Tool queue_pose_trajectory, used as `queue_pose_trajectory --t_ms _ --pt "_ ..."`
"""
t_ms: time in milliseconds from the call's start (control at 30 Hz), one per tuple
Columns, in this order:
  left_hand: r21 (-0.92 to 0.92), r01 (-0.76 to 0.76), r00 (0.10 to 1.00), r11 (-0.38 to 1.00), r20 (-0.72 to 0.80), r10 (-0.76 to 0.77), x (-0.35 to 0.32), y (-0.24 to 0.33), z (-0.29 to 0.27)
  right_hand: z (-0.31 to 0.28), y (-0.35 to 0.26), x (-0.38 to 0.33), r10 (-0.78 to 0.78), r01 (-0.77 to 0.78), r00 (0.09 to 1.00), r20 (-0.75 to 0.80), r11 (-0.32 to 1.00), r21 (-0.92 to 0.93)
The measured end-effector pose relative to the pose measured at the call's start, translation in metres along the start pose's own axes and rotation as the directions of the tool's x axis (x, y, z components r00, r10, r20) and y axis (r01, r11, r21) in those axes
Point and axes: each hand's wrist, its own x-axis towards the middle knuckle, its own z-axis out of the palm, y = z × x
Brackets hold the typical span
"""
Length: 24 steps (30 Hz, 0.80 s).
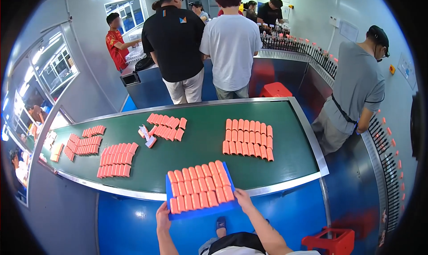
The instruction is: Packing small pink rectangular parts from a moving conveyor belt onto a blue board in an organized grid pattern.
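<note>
In front of my body I hold a blue tray (196,215) by its two sides. My left hand (163,213) is closed on its left front corner, and my right hand (243,200) grips the right edge. Salmon-pink tube-shaped pieces (198,184) lie on the tray in three rows. The tray's far part overlaps the metal edge of the green-topped table (203,121) in this view; whether it touches is unclear. More such pieces stand in blocks on the green surface: a three-row block (248,137) to the right, others (117,160) to the left.
A white-and-pink object (147,136) lies beside the far middle pieces (168,126). Red stools stand beyond the table (275,90) and at lower right (330,241). Several people work around the room, including one in grey (356,76) by a curved row of black, pink-tipped parts (392,174).
</note>
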Motion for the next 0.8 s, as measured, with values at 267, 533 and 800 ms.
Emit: queue_pose_trajectory --t_ms 267,533,800 --pt "0.004 0.097 0.988 0.995 -0.118 -0.096 -0.004 0.027 -0.019 0.026 -0.02 -0.002 0.093 -0.096 0.994 -0.052 0.994 -0.054" --pt "0.092 0.087 0.996 0.992 0.015 -0.089 0.001 0.057 0.002 0.025 -0.021 -0.023 0.065 -0.061 0.997 -0.049 0.996 0.07" --pt "0.108 0.123 0.992 0.986 -0.035 -0.12 0.006 0.069 0.01 0.025 -0.042 -0.016 0.069 -0.072 0.997 -0.038 0.995 -0.069"
